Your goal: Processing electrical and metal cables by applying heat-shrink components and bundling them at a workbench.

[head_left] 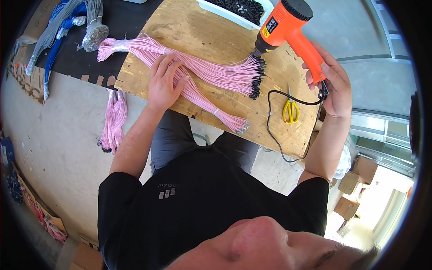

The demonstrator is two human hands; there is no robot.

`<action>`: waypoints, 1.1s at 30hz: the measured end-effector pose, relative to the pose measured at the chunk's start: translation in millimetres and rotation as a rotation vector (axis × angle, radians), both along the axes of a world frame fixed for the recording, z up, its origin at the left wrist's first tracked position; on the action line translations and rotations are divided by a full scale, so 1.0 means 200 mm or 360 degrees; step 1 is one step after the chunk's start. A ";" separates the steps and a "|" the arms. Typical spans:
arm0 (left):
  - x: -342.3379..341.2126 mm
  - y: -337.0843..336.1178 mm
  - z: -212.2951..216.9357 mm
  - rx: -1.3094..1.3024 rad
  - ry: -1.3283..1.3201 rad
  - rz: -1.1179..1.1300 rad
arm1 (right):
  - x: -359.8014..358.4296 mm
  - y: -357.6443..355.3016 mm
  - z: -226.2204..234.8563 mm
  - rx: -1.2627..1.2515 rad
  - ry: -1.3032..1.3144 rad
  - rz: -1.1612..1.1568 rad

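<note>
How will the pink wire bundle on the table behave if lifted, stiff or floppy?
Probably floppy: the pink wire bundle is many thin strands curving across the wooden table. The end with black tips would likely splay or droop, since strands already fan out there. Near the white tie, where they're cinched, it should stay more compact.

White tray (227,16) cropped above, pink wires (211,67) partly covered
</note>
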State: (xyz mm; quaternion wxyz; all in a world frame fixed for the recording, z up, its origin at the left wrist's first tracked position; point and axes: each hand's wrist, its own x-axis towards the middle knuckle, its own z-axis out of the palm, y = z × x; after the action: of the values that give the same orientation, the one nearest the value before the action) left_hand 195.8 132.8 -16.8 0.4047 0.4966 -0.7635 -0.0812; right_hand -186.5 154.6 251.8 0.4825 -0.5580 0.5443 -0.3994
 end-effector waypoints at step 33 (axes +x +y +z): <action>-0.02 0.00 -0.01 -0.0029 -0.0120 0.0009 | -0.10 0.10 0.00 -0.0062 -0.0091 0.0008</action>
State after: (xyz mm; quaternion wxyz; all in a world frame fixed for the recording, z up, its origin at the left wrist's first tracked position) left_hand 191.6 132.5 -17.8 0.3803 0.4977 -0.7776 -0.0544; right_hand -207.2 174.0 251.1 0.4880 -0.5570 0.5209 -0.4246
